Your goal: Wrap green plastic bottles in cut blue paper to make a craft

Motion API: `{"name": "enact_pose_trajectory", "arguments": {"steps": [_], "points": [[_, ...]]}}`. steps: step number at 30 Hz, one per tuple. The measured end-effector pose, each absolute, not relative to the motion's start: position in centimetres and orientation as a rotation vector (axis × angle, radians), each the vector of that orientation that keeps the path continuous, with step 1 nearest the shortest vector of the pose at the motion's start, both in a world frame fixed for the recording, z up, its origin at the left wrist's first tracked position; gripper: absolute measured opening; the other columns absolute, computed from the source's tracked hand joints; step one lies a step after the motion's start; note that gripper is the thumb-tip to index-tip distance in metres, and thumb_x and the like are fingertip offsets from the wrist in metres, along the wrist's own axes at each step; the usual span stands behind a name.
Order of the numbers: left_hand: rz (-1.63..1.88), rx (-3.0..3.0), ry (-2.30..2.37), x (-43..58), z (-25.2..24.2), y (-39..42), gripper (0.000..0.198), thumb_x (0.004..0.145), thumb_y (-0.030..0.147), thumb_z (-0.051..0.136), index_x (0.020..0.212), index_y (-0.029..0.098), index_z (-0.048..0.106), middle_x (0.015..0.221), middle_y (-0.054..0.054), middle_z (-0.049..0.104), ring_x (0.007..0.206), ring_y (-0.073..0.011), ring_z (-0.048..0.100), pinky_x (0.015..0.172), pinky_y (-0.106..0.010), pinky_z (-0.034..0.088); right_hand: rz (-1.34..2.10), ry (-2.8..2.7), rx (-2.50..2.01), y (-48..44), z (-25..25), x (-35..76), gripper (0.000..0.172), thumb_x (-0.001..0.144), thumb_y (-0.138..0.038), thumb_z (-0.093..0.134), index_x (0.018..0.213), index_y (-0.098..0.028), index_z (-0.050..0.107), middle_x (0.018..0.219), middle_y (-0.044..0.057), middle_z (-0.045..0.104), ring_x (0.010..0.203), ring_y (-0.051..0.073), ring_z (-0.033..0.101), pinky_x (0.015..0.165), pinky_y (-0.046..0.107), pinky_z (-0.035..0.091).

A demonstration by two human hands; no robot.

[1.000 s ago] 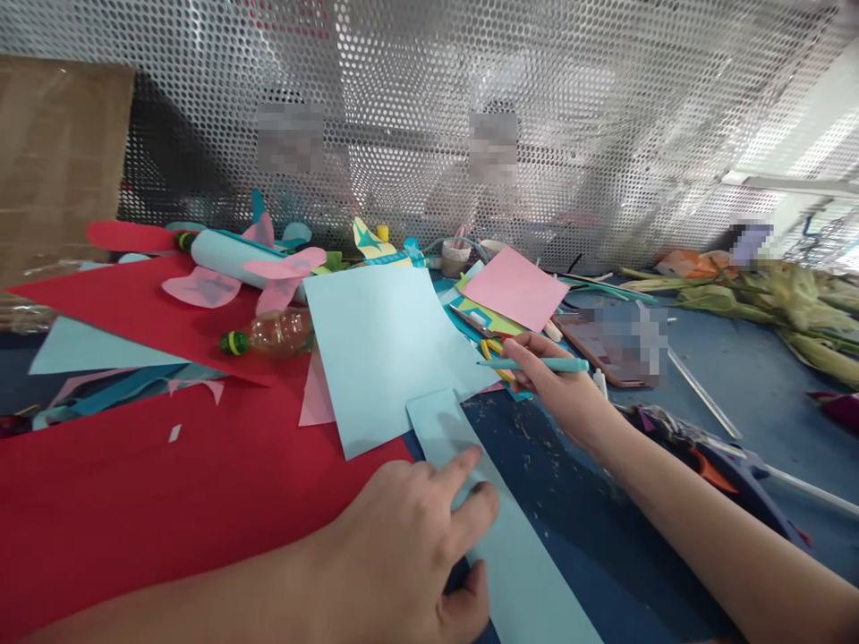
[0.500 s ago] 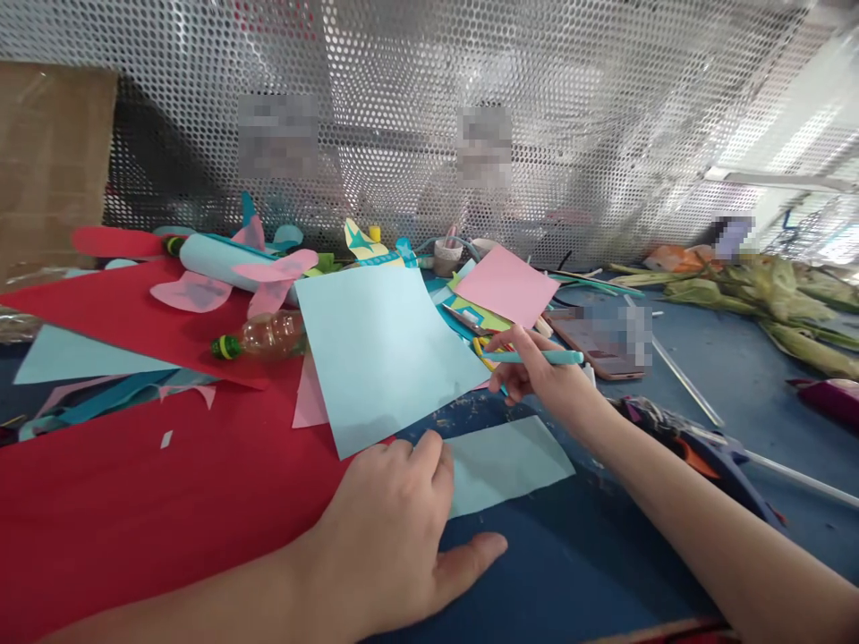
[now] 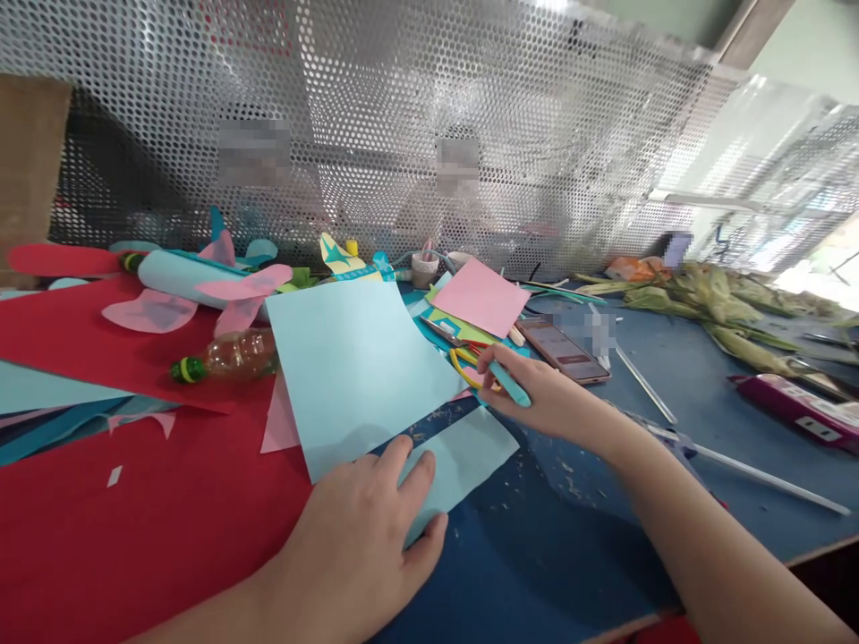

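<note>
Pinning a pale blue strip (image 3: 463,456) flat to the blue table (image 3: 570,510) with the left grip (image 3: 362,537), fingers spread open on the strip's near end, clasping nothing. Pinching a teal pen (image 3: 514,389) in the right grip (image 3: 537,402), closed around the barrel just past the strip's far edge. Flanked by a larger pale blue sheet (image 3: 355,358), yellow-handled scissors (image 3: 463,362), a phone (image 3: 560,344) and red paper (image 3: 167,501).

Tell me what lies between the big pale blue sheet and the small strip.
Only a narrow band of the blue table, in the head view.
</note>
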State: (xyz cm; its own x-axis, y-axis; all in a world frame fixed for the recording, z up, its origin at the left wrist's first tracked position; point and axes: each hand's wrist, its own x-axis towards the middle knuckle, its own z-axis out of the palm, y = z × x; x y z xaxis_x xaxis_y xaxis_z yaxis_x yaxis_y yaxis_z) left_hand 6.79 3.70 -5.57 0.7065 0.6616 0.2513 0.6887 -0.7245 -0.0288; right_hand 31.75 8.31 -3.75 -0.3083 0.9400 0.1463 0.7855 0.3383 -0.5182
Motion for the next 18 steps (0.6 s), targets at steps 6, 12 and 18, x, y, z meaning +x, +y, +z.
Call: {"name": "enact_pose_trajectory", "arguments": {"steps": [6,12,18], "points": [[-0.413,-2.741,-1.113,7.0,-5.8,3.5,0.037,0.086,0.032,0.052,0.116,0.016,0.067,0.102,-0.016,0.07,0.06,-0.0275,0.068,0.042,-0.042,0.056,0.632,-2.301,-1.485,7.4,-2.9,31.6,0.017,0.087,-0.022,0.054,0.102,-0.026,0.048,0.101,0.004,0.064,0.085,0.021,0.062,0.072,0.033,0.046],[-0.769,-2.905,-0.968,6.6,-5.7,3.8,0.053,0.09,0.054,0.044,0.113,0.011,0.066,0.085,-0.013,0.07,0.068,-0.0298,0.069,0.05,-0.044,0.057,0.67,-2.188,-1.228,7.6,-2.5,31.4,0.02,0.087,-0.017,0.056,0.105,-0.025,0.048,0.104,0.004,0.06,0.091,0.02,0.059,0.078,0.032,0.048],[-0.863,-2.935,-0.953,6.4,-6.0,4.4,0.04,0.094,0.044,0.041,0.116,0.018,0.063,0.121,-0.014,0.065,0.087,-0.0269,0.071,0.061,-0.038,0.058,0.774,-2.075,-0.957,8.0,-3.5,29.6,0.009,0.095,-0.018,0.047,0.102,-0.024,0.049,0.101,0.006,0.058,0.096,0.02,0.059,0.086,0.035,0.048]]}}
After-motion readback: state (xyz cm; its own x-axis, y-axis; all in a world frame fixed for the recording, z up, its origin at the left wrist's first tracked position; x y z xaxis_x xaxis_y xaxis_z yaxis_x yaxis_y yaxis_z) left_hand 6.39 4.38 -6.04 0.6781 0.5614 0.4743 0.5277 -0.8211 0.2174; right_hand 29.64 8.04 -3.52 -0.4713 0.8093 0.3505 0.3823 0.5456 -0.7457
